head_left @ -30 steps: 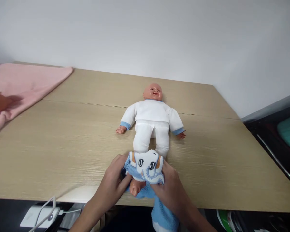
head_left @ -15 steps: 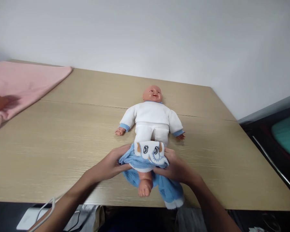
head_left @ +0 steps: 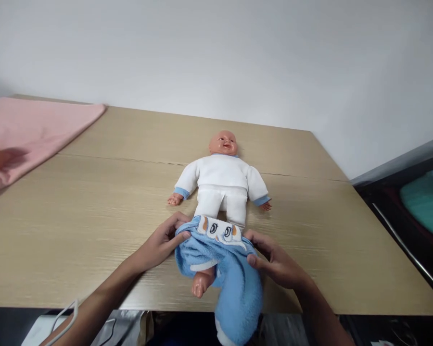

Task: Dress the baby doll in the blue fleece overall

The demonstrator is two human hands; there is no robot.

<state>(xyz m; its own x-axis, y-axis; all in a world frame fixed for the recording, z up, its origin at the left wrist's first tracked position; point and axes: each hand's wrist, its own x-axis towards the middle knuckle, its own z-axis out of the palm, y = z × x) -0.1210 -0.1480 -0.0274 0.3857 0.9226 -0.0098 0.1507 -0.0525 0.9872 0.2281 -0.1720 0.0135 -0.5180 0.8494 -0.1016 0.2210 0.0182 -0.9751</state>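
A baby doll [head_left: 222,175] in a white top and white trousers lies on its back on the wooden table [head_left: 94,216], head away from me. Blue fleece pants [head_left: 227,269] with a white embroidered animal face are partly over its legs. One bare foot [head_left: 201,284] sticks out of the left pant leg; the other pant leg hangs over the table's front edge. My left hand [head_left: 162,242] grips the waistband at the doll's left side. My right hand [head_left: 274,259] grips the waistband on the other side.
A pink blanket [head_left: 32,129] lies at the table's far left. A white wall stands behind the table. To the right is a dark surface with a teal cloth [head_left: 426,202] and a metal rail. A white cable [head_left: 67,319] shows below the front edge.
Both hands have pulled the blue pants further up the doll's legs, toward its thighs. The long pant leg has swung to hang over the table's edge.
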